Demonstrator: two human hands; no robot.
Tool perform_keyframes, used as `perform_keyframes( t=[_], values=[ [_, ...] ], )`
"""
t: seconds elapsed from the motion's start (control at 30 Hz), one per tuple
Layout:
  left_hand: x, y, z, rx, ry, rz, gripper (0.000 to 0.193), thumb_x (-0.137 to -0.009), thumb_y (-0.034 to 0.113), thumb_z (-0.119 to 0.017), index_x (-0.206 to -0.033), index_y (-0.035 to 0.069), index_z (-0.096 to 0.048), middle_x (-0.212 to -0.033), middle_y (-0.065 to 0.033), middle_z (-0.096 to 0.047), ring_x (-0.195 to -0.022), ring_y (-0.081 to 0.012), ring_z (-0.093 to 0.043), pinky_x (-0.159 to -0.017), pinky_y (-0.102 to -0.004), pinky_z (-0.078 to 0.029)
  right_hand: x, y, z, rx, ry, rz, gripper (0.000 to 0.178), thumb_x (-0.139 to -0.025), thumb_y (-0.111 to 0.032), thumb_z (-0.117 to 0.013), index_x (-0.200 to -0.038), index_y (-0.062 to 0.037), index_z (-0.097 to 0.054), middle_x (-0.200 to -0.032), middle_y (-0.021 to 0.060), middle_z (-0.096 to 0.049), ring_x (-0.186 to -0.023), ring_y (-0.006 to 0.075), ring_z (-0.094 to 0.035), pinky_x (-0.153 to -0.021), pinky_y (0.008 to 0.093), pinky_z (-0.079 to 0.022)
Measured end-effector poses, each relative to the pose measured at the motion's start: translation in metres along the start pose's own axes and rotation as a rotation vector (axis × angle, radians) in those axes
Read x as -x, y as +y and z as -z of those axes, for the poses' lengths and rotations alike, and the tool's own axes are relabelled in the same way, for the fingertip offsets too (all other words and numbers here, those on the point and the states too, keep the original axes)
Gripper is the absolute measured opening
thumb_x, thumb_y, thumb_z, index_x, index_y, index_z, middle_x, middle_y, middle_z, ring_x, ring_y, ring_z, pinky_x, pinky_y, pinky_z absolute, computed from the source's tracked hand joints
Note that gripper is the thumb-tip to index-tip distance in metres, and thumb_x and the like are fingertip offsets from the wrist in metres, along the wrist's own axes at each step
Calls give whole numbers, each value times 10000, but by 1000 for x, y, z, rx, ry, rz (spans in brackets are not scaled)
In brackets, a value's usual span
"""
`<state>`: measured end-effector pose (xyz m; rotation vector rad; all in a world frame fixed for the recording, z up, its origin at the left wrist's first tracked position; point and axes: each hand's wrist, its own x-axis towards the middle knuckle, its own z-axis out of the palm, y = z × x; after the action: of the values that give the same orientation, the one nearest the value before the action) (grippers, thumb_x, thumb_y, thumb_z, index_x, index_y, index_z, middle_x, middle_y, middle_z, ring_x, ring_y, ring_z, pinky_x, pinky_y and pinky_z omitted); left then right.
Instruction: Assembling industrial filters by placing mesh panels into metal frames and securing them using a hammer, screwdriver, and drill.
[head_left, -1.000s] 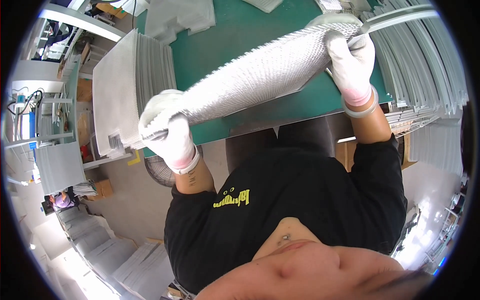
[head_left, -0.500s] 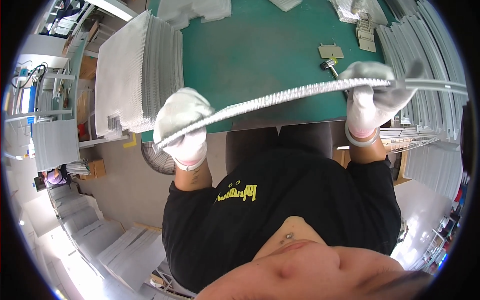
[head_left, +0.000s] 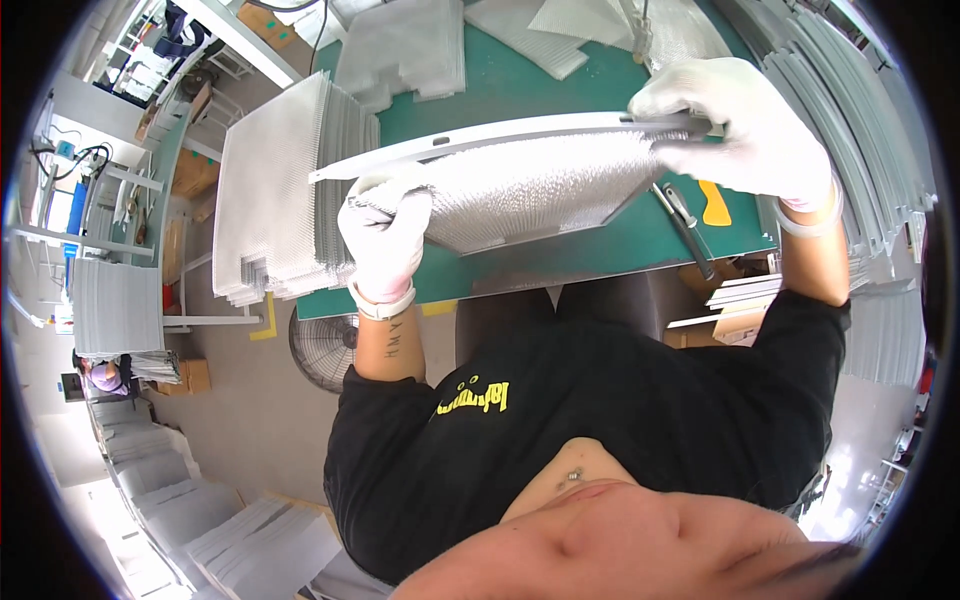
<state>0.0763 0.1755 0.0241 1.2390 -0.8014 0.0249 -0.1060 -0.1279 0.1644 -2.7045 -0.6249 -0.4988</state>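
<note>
I hold up a silver, finely ridged mesh panel (head_left: 545,190) above the green table, tilted so its broad face shows. A long light-grey metal strip (head_left: 470,141) with a slot runs along its upper edge, its left end reaching past the panel. My left hand (head_left: 388,240), in a white glove, is closed on the panel's left end, under the strip. My right hand (head_left: 745,130), gloved too, pinches the right end of the strip and panel. Whether the strip is seated on the edge, I cannot tell.
On the green table (head_left: 490,85) a stack of mesh panels (head_left: 265,190) stands at left, with more panels (head_left: 400,50) behind. Grey frames (head_left: 850,130) crowd the right side. A yellow scraper (head_left: 714,205) and a dark-handled tool (head_left: 690,240) lie near the right hand. A fan (head_left: 320,350) stands on the floor.
The panel has turned from edge-on to showing its face. The strip, which stuck out to the right, now lies along the upper edge. My right hand has moved up and away.
</note>
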Motion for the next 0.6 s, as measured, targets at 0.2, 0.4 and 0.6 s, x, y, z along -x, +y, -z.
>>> perform_keyframes(
  t=[0.2, 0.4, 0.6],
  values=[
    [-30, 46, -9, -182, -288, 68, 218, -814, -26, -721, -1028, -61, -700, -942, -85, -729, -834, -120, -664, -742, -241, -515, -38, -11, 3, -18, -217, 167, 516, -780, -26, -712, -1292, -27, -649, -1045, 175, -688, -884, 360, -672, -826, 394, -541],
    [-28, 28, -10, -100, -191, -75, 202, -804, -43, -727, -1003, -32, -698, -943, -87, -724, -858, -124, -670, -781, -244, -527, -66, -31, -15, -111, -240, 46, 152, -907, -110, -648, -1037, -34, -634, -960, 200, -675, -896, 357, -678, -781, 429, -516],
    [-14, 4, -17, 117, 122, -280, 643, -689, -45, -868, -1226, 46, -526, -1104, -82, -588, -945, -144, -628, -786, -267, -547, -75, -27, -33, -103, -79, 247, 431, -812, -38, -688, -1243, -47, -674, -937, 170, -645, -885, 370, -656, -801, 422, -527]
  ],
)
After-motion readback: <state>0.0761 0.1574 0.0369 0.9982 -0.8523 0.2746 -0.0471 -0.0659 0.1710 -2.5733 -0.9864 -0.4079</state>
